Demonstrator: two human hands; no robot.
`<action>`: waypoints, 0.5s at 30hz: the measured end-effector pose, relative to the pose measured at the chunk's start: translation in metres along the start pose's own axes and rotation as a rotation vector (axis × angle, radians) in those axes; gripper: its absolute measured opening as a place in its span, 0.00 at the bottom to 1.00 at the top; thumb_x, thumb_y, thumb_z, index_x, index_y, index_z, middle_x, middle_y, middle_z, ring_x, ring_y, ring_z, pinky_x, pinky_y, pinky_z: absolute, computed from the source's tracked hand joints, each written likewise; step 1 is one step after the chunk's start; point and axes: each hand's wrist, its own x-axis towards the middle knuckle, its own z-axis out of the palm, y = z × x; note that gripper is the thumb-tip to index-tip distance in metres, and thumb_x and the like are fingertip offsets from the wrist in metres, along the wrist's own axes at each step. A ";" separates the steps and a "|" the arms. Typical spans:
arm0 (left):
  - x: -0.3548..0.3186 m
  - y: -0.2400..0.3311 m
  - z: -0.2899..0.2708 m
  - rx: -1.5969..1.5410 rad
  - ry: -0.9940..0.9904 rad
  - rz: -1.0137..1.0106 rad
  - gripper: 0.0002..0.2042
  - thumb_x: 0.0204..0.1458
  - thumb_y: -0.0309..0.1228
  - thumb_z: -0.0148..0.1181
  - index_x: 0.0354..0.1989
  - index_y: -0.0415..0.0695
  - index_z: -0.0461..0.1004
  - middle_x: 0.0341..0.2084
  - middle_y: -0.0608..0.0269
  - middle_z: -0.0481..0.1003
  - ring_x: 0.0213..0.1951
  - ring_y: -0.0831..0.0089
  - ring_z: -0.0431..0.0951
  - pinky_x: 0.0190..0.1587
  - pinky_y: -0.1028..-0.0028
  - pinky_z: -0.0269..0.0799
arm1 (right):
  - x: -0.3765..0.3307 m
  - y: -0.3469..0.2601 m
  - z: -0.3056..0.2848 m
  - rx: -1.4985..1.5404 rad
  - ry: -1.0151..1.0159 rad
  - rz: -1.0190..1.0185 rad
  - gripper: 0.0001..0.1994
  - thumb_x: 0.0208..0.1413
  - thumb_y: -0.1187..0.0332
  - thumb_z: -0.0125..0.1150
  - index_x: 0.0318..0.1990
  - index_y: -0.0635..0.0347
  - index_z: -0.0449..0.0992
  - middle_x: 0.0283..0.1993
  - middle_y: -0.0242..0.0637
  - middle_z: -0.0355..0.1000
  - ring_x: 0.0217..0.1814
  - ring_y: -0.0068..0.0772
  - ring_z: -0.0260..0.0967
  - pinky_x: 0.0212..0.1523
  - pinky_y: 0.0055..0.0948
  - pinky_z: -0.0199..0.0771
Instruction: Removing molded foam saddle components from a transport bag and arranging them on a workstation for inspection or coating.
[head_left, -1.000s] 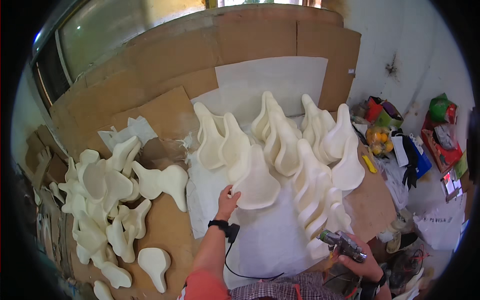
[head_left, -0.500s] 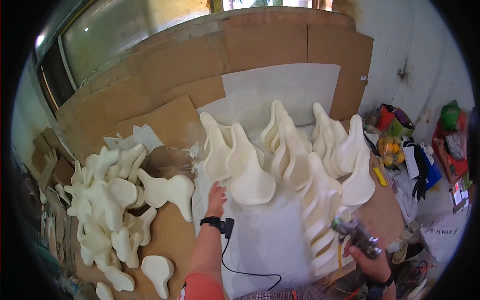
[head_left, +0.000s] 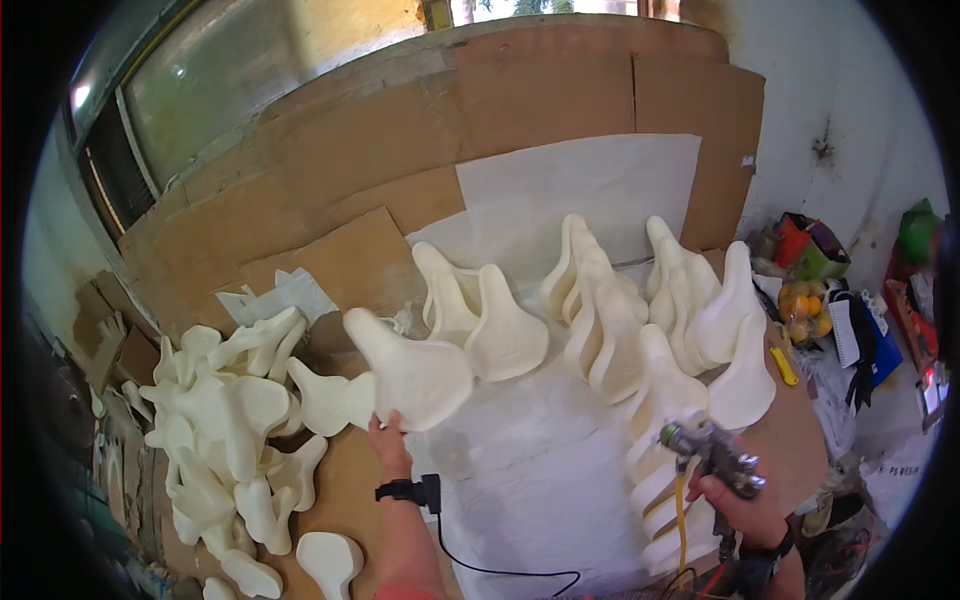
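Note:
My left hand (head_left: 390, 447) is closed on the near edge of a cream, saddle-shaped foam pad (head_left: 418, 385), held with its narrow end pointing up and left. The thumb and fingertips are partly hidden by the pad. In my right hand (head_left: 748, 512) is a metal spray gun (head_left: 715, 458) with a yellow hose, its nozzle facing left. Behind the held pad another foam pad (head_left: 508, 335) lies on the white sheet (head_left: 530, 480). Overlapping rows of similar pads (head_left: 605, 335) stand further right, and a near row (head_left: 665, 505) runs behind the spray gun.
A heap of foam pads (head_left: 220, 410) lies on the left, with a single pad (head_left: 328, 565) near the front. Cardboard panels (head_left: 350, 130) line the back. At the right are a yellow cutter (head_left: 784, 366), bagged orange fruit (head_left: 803, 308) and a notepad (head_left: 843, 332).
My left hand has taken hold of the front foam pad and moved it left, away from the pads behind. The spray gun stays in my right hand, almost in place. The view has shifted slightly.

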 end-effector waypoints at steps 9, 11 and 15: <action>0.039 -0.007 0.108 -0.128 -0.395 -0.033 0.20 0.52 0.26 0.58 0.54 0.38 0.68 0.45 0.63 0.74 0.46 0.74 0.73 0.51 0.74 0.67 | 0.019 0.025 -0.007 -0.135 -0.030 -0.010 0.26 0.52 0.72 0.63 0.58 0.67 0.62 0.36 0.33 0.72 0.38 0.21 0.71 0.39 0.22 0.73; 0.050 -0.031 0.150 0.122 -0.482 0.115 0.23 0.51 0.31 0.60 0.55 0.37 0.68 0.54 0.53 0.67 0.54 0.65 0.69 0.56 0.69 0.63 | 0.015 0.035 -0.001 -0.026 0.013 0.040 0.25 0.52 0.69 0.63 0.56 0.68 0.63 0.32 0.36 0.73 0.36 0.25 0.73 0.40 0.26 0.74; 0.071 -0.046 0.168 0.836 -0.481 0.273 0.23 0.51 0.34 0.60 0.55 0.38 0.68 0.59 0.49 0.62 0.61 0.61 0.60 0.61 0.66 0.57 | 0.014 0.039 0.003 -0.008 -0.072 0.114 0.25 0.51 0.74 0.63 0.57 0.68 0.62 0.36 0.37 0.73 0.39 0.27 0.73 0.42 0.28 0.74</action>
